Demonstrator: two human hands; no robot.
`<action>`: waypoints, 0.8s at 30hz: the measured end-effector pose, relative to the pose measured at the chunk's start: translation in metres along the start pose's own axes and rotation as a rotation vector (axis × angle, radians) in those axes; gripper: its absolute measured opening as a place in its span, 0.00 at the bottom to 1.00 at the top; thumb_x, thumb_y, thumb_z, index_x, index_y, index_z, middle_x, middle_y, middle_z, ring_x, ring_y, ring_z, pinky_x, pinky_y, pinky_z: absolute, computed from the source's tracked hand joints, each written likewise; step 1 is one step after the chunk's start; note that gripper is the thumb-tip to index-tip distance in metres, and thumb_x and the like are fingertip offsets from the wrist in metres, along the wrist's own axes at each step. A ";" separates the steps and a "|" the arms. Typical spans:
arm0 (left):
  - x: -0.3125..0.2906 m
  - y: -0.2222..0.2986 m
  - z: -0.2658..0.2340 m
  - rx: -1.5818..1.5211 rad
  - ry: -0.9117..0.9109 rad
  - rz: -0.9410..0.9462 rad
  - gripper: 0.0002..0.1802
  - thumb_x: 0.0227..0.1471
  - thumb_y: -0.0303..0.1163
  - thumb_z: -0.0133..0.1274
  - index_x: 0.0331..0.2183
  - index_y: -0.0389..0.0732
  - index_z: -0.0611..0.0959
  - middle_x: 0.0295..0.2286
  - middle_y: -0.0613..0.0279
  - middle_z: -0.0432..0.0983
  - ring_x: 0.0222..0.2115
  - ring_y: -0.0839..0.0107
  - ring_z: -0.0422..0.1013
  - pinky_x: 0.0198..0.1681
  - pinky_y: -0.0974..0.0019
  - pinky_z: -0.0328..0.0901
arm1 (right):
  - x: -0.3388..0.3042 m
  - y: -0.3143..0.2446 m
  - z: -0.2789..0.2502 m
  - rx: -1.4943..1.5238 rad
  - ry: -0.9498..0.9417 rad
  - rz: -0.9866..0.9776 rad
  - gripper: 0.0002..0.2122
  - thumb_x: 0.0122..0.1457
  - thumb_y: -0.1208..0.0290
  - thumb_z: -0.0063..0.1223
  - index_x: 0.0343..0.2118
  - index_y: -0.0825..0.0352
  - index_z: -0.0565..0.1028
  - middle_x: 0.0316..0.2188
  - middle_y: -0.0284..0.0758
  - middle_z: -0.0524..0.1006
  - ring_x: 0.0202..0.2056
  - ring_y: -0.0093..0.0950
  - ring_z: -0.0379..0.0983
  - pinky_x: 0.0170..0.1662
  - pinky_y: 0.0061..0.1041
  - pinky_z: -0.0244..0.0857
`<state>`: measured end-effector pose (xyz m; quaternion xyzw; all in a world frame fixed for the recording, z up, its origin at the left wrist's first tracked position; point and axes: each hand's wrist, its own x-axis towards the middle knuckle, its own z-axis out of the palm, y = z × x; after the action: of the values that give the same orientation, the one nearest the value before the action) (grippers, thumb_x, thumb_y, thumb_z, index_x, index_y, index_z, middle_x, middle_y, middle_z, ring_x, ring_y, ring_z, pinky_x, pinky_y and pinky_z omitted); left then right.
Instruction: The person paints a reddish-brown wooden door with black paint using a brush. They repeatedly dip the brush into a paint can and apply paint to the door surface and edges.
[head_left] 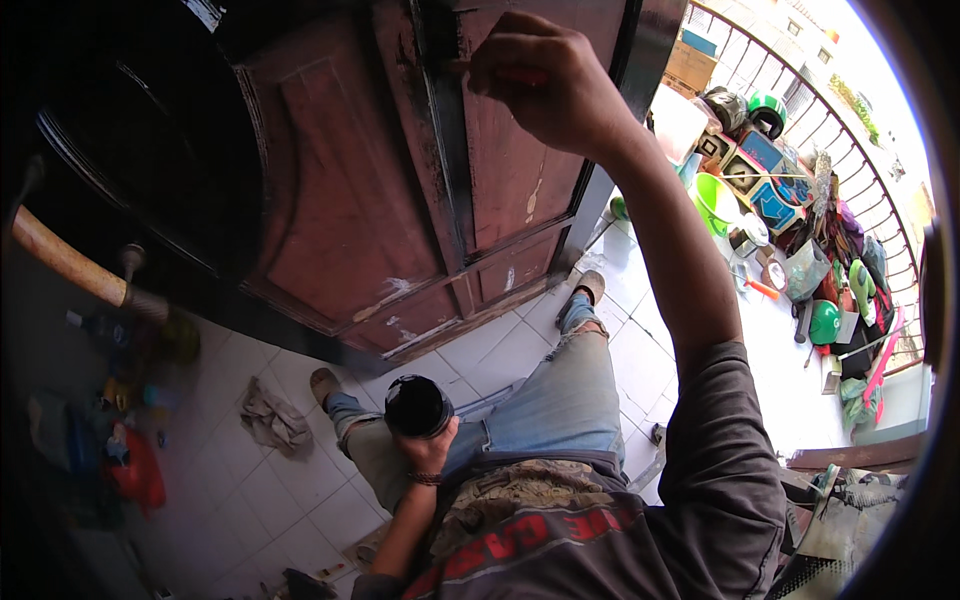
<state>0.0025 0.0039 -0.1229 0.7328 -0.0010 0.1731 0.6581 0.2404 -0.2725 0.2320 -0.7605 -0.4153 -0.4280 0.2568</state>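
A panelled wooden door stands in front of me, reddish brown on its panels, with wet-looking black paint along parts of its frame and mouldings. Raised to its upper middle, my right hand is closed round a paintbrush with a red handle. The brush's tip points left at the black upright strip; whether the bristles touch it is hard to see. Low in front of my lap, my left hand grips a round can of black paint, its open top facing up.
A crumpled rag lies on the white tiled floor by my left foot. Bags, including a red one, sit in shadow at far left. Helmets, a lime-green bucket, boxes and tools crowd the railing at right.
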 end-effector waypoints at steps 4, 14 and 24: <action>-0.001 0.001 -0.001 0.029 -0.003 0.017 0.49 0.32 0.26 0.74 0.56 0.33 0.65 0.47 0.54 0.73 0.47 0.66 0.73 0.55 0.60 0.67 | 0.006 -0.023 -0.022 -0.161 0.185 -0.043 0.09 0.49 0.89 0.56 0.30 0.67 0.80 0.32 0.37 0.77 0.37 0.33 0.78 0.36 0.29 0.73; -0.005 -0.012 -0.002 0.047 0.024 0.045 0.49 0.32 0.30 0.74 0.56 0.35 0.67 0.48 0.56 0.74 0.49 0.65 0.73 0.58 0.59 0.64 | -0.132 -0.035 0.076 -0.035 -0.410 0.293 0.08 0.45 0.89 0.55 0.23 0.66 0.77 0.31 0.36 0.75 0.37 0.32 0.76 0.33 0.32 0.76; 0.002 0.000 -0.007 0.022 0.074 0.038 0.46 0.33 0.30 0.74 0.55 0.33 0.69 0.47 0.55 0.75 0.47 0.65 0.74 0.56 0.60 0.66 | -0.078 -0.029 0.059 -0.259 0.207 -0.072 0.14 0.37 0.89 0.57 0.27 0.62 0.79 0.37 0.37 0.74 0.36 0.35 0.75 0.37 0.31 0.72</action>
<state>0.0027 0.0110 -0.1218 0.7330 0.0113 0.2123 0.6462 0.2189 -0.2454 0.1362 -0.7238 -0.3550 -0.5627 0.1826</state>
